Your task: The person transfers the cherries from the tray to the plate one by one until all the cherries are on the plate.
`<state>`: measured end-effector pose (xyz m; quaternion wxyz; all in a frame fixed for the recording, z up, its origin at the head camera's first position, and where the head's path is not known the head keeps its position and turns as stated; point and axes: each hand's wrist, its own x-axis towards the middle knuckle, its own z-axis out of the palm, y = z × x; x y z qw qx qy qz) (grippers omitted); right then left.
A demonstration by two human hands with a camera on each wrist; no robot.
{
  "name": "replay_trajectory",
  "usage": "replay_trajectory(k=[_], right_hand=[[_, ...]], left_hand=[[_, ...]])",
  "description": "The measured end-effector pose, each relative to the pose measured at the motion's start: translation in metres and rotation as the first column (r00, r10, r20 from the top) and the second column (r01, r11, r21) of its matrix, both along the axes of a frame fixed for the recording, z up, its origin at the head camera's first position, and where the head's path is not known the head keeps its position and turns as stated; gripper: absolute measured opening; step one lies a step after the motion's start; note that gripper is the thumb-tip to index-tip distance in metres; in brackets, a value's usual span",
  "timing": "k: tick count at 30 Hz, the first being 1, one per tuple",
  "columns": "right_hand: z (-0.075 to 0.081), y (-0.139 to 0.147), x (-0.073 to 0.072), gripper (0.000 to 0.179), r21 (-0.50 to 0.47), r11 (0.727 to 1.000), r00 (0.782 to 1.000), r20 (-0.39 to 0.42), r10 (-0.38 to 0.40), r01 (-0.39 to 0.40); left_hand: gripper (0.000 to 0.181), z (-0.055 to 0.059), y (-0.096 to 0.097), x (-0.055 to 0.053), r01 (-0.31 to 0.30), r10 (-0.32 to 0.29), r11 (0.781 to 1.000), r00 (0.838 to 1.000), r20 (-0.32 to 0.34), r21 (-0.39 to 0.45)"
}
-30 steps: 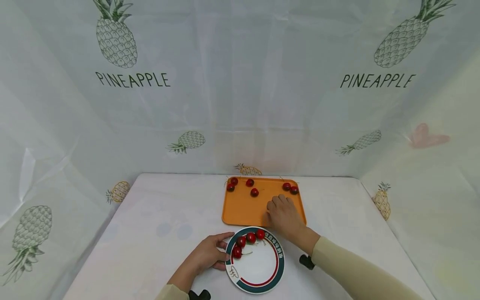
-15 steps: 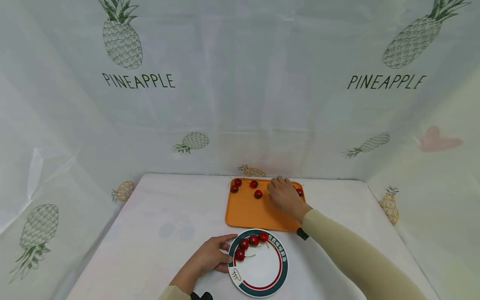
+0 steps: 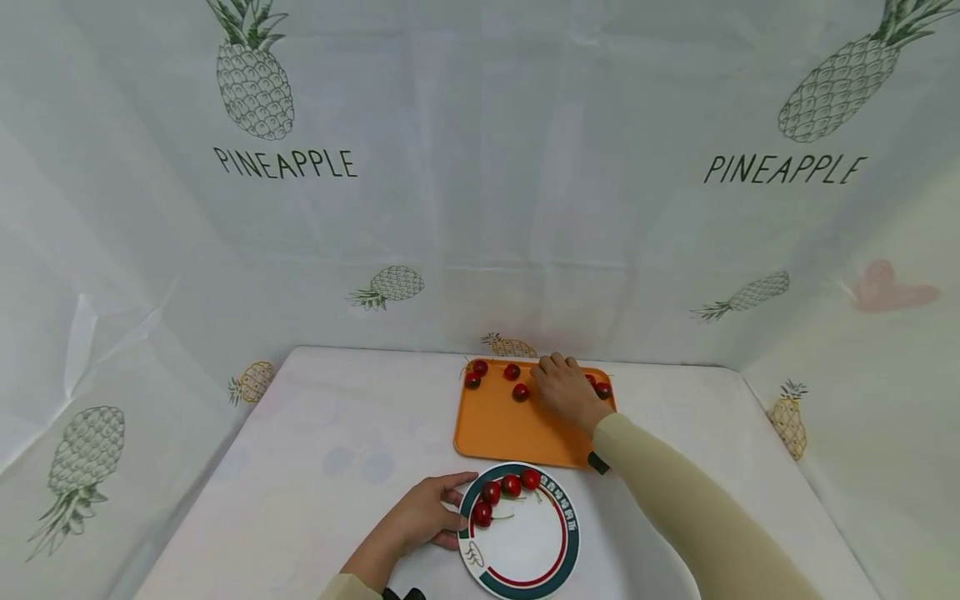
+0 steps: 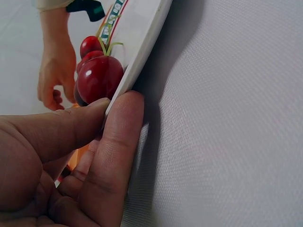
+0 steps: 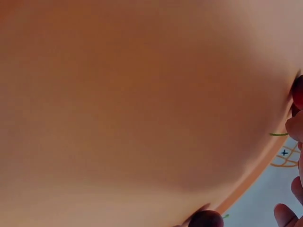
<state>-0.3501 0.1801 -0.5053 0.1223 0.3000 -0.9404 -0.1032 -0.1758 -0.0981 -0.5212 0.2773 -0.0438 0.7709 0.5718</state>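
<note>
In the head view my left hand pinches the left rim of a white plate with a green and red border. The left wrist view shows thumb and forefinger on that rim, close to a dark red cherry. Several stemmed cherries lie along the plate's upper left. My right hand is over the back of an orange tray, fingertips bent down between its cherries. In the right wrist view its thumb is beside a cherry, apart from the fingers; no cherry is visibly gripped, though the frame cuts the hand.
Two cherries sit at the tray's back left corner, with a cherry and another cherry further right. Two more are partly behind the right hand. A pineapple-printed cloth rises behind the white table.
The right hand has moved from the tray's front right to its back, then slightly left. The left hand keeps its hold on the plate. The head view has shifted a little.
</note>
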Motion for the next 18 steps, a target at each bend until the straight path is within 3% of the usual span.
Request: replay_trajectory(k=[7,18], right_hand=[[-0.007,-0.001,-0.005,0.031,0.047,0.998,0.999,0.027,-0.039,0.038],[-0.011,0.0,-0.009,0.032,0.069,0.997,1.0,0.008,-0.019,0.019]], left_hand=[[0.074,-0.004,0.0,0.0,-0.004,0.004,1.0,1.0,0.006,0.005],[0.074,-0.004,-0.002,0.0,-0.021,0.021,1.0,1.0,0.015,0.011]])
